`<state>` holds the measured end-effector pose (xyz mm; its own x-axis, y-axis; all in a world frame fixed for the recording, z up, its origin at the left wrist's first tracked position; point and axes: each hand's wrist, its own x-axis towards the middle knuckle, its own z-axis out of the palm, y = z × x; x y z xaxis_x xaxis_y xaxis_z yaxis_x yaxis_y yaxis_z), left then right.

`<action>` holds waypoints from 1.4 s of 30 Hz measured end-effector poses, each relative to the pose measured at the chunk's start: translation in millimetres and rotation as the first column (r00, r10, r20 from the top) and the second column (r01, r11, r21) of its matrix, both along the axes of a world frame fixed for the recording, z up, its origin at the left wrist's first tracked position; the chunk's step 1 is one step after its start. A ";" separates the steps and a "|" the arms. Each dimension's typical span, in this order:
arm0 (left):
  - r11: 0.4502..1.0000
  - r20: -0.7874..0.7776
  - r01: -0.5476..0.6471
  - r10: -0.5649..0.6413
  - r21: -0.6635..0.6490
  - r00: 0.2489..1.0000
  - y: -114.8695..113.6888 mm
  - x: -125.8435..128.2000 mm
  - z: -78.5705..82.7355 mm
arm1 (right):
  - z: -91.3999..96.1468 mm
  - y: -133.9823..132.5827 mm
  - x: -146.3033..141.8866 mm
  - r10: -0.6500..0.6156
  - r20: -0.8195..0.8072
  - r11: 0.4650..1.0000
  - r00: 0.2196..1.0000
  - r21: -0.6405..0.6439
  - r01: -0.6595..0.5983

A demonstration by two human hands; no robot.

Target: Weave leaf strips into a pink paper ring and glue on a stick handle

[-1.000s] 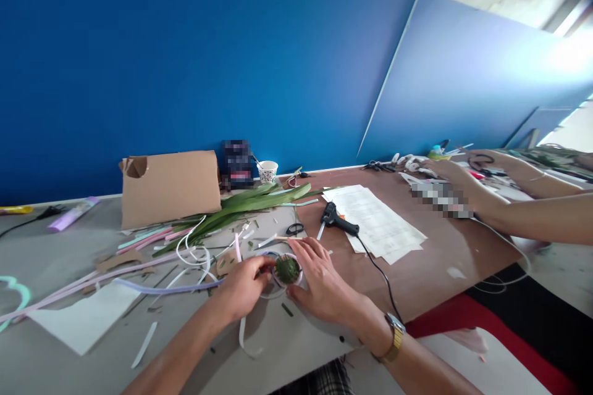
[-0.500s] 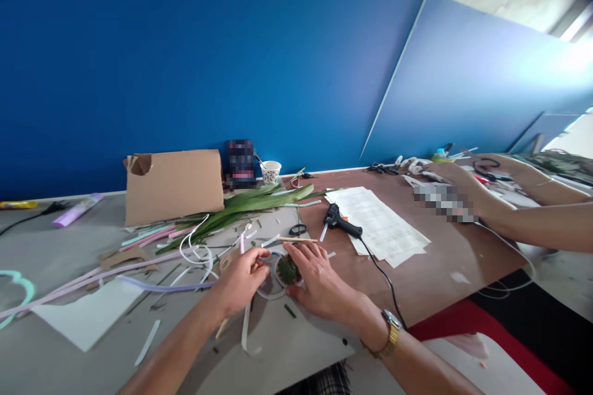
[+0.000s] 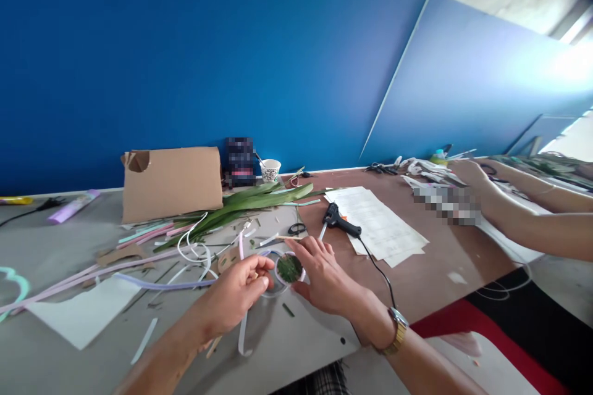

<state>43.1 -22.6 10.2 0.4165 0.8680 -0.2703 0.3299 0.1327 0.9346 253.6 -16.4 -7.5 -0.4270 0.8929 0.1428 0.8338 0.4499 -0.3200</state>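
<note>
A small round container (image 3: pixel 289 268) of chopped green leaf bits stands on the grey table in front of me. My right hand (image 3: pixel 320 268) curves around its right side, thumb at the near edge and fingers at the far edge. Just left of it is my left hand (image 3: pixel 248 284), its fingers curled toward the thumb; whatever may be in them is hidden. A clear round rim (image 3: pixel 271 292) shows between the left hand and the container. Beyond my hands lie scissors (image 3: pixel 296 229) and a thin wooden stick (image 3: pixel 288 237).
A black glue gun (image 3: pixel 341 220) rests by printed sheets (image 3: pixel 384 225), its cord trailing toward me. Long green leaves (image 3: pixel 250 205), coloured strips (image 3: pixel 167 284) and a cardboard box (image 3: pixel 173 185) are at left. A paper cup (image 3: pixel 270 171) stands behind. Another person's hands (image 3: pixel 482 188) work at right.
My right hand has shifted slightly right, uncovering more of the green bits. My left hand's fingers have moved nearer the container. The other person's hands have shifted a little.
</note>
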 end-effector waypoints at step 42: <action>0.956 -0.178 -0.294 0.289 0.001 0.941 29.6 41.4 -31.0 | -20.6 -5.3 17.5 0.235 -0.137 0.939 0.962 0.289 -0.188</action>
<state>84.6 6.9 -20.8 0.0906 0.9363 -0.3394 0.4307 0.2704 0.8610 271.2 -21.7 -28.1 -0.5509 0.7016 0.4519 0.6546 0.6992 -0.2875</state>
